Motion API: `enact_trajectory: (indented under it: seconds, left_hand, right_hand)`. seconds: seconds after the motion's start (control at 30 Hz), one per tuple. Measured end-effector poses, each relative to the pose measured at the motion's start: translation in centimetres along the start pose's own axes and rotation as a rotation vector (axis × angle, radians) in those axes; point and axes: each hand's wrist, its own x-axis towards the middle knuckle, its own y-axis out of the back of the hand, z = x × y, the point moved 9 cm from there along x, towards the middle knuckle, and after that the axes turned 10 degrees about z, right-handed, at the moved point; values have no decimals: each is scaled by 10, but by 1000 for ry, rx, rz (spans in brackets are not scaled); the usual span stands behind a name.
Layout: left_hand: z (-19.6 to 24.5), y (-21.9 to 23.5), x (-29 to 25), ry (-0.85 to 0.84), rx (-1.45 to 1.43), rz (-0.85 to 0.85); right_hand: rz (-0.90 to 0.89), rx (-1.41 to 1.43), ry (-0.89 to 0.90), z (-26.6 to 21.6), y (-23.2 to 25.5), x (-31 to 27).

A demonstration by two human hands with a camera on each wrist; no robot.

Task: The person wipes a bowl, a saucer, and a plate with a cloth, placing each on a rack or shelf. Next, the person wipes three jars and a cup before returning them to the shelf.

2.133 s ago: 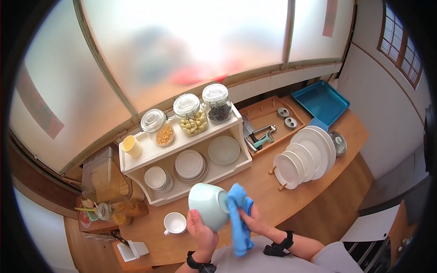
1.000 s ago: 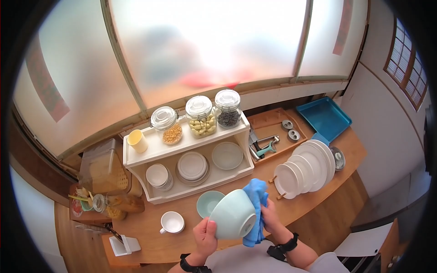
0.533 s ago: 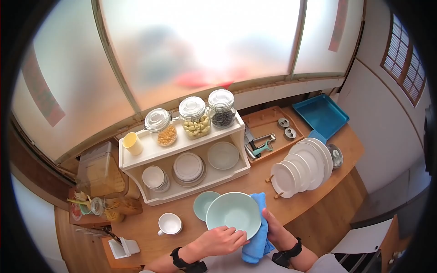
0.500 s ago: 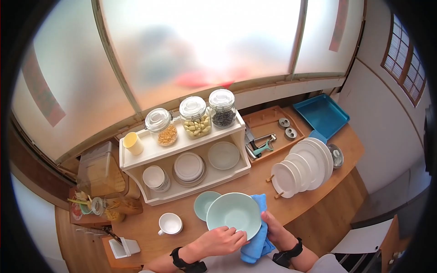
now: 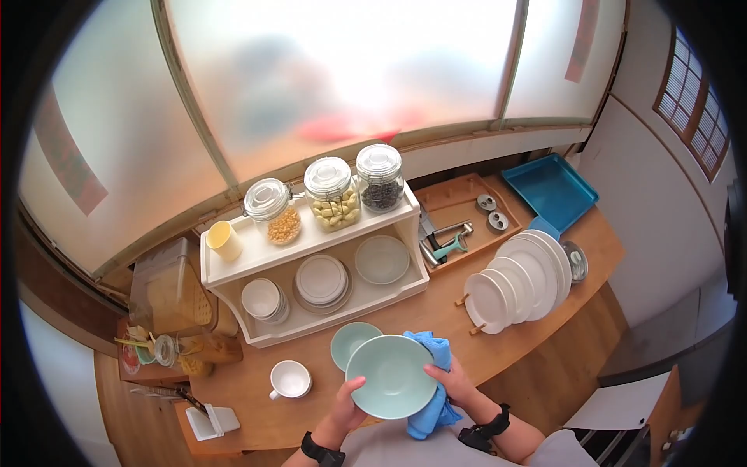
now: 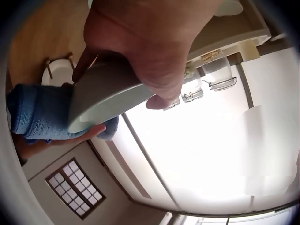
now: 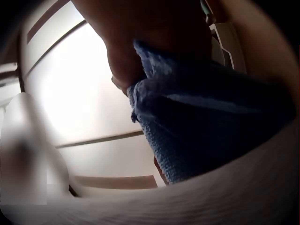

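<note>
In the head view, gripping the large green bowl (image 5: 391, 379) with the left hand (image 5: 346, 405) at nine o'clock on its rim; at three o'clock, holding the blue cloth (image 5: 430, 421) against its outside with the right hand (image 5: 457, 381), with a thumb over the edge. Held mouth up over the near side of the worktop (image 5: 261, 416), with a smaller green bowl (image 5: 350, 343) toward ten o'clock, a white cup (image 5: 290, 380) at nine and white plates (image 5: 489, 302) at two. From the left wrist, clasping the bowl near centre, with the cloth at nine o'clock. From the right wrist, mostly filled by bunched cloth beneath the right hand; too dark to tell finger positions.
</note>
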Motion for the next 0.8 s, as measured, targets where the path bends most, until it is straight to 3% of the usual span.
enact_trajectory:
  seconds: [0.03,0.07,0.13,0.17,0.23,0.27,0.37,0.47,0.63,0.7,0.73,0.8]
  left_hand:
    - [-3,7,4,25,-35,2]
    - [-6,12,5,52,-69,2]
    - [-7,19,5,14,-90,54]
    - [-6,24,5,-24,-114,107]
    - [-12,35,5,-80,-83,136]
    - [-11,39,5,-129,-46,160]
    - [-16,29,2,-100,-53,124]
    - [-14,11,0,-188,84,14]
    - [-12,-2,-10,-235,178,-45]
    - [-14,7,-14,-230,174,-28]
    - [-14,10,-16,-229,173,-20]
    - [-24,21,-18,-185,101,-74]
  right_hand:
    - [89,-103,131,-6,4,6]
    - [87,-102,131,-8,4,7]
    - [252,-474,466,-46,12,2]
    - [247,-474,466,-53,11,2]
    - [287,-787,811,-89,-4,-18]
    - [285,-788,809,-100,-12,-24]
    - [-31,-1013,838,-96,-66,-39]
    - [-62,-1270,843,-64,-83,-29]
    - [-147,-1167,828,-43,-100,-36]
    - [-457,-1006,762,-31,-112,-46]
    - [-450,-1008,758,-30,-108,-48]
    - [-670,-1195,616,-2,-104,-56]
